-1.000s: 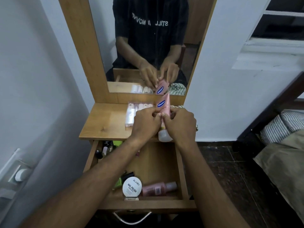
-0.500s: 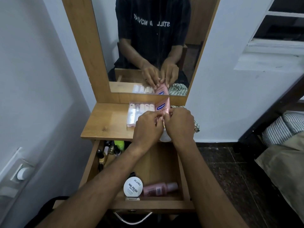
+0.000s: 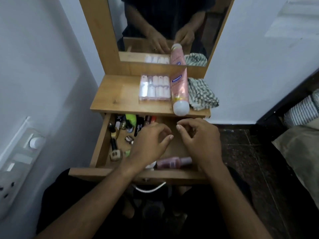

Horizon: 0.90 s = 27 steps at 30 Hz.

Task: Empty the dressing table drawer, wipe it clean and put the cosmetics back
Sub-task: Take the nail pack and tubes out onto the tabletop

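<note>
The wooden drawer [image 3: 101, 144] stands pulled out below the dressing table top [image 3: 114, 95]. Both hands hover over it with fingers apart, holding nothing: my left hand [image 3: 150, 144] over the middle, my right hand [image 3: 200, 140] over the right part. A pink lotion tube [image 3: 178, 92] lies on the table top, cap toward me and over the front edge. Left of it sits a clear case of small bottles [image 3: 154, 87], right of it a striped cloth [image 3: 201, 94]. Several small cosmetics [image 3: 124, 125] crowd the drawer's far left. A pink bottle [image 3: 174, 162] lies along the drawer's front wall.
A mirror [image 3: 164, 28] in a wooden frame rises behind the table top. White walls close in on the left and at the back right. A switch panel [image 3: 22, 149] sits on the left wall. A bed with a striped pillow [image 3: 303, 109] is at the right, over dark floor.
Both hands let go of the pink lotion tube, which now lies on the table top, and came down and back over the open drawer. The view tilted downward.
</note>
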{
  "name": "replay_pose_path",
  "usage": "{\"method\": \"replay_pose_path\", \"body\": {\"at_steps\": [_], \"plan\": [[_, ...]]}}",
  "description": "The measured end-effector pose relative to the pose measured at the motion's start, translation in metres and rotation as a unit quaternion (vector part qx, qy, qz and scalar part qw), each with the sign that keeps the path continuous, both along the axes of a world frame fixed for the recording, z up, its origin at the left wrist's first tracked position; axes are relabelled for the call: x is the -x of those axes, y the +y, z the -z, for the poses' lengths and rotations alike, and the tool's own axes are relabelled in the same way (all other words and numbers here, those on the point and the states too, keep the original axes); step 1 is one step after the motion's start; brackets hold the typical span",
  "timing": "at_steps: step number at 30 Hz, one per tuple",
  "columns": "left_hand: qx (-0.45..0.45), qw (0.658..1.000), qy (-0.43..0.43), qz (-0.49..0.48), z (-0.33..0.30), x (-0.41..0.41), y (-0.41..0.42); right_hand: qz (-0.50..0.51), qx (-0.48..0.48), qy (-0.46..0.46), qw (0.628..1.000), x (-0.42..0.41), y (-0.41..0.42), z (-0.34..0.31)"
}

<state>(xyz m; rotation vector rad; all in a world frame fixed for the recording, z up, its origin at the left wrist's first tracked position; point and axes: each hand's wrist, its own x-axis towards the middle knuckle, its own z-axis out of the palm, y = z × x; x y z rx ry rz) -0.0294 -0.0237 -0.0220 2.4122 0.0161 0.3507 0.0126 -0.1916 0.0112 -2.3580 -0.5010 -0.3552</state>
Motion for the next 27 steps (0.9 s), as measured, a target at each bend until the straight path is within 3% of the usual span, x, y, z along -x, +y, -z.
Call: {"method": "replay_pose_path", "body": {"at_steps": [5, 11, 18, 27], "plan": [[-0.066, 0.985, 0.153, 0.053, 0.008, 0.014, -0.005, -0.058, 0.155, 0.128, 0.978, 0.007, -0.003, 0.029], [-0.081, 0.954, 0.275, 0.083, 0.008, 0.013, -0.004, -0.074, 0.245, 0.151, 0.955, 0.013, -0.001, 0.027], [-0.101, 0.949, 0.29, 0.074, 0.011, 0.015, -0.007, -0.083, 0.244, 0.168, 0.952, 0.019, -0.001, 0.027], [-0.033, 0.967, 0.245, 0.066, 0.016, 0.021, 0.001, -0.087, 0.182, 0.153, 0.967, 0.022, -0.009, 0.032]]}}
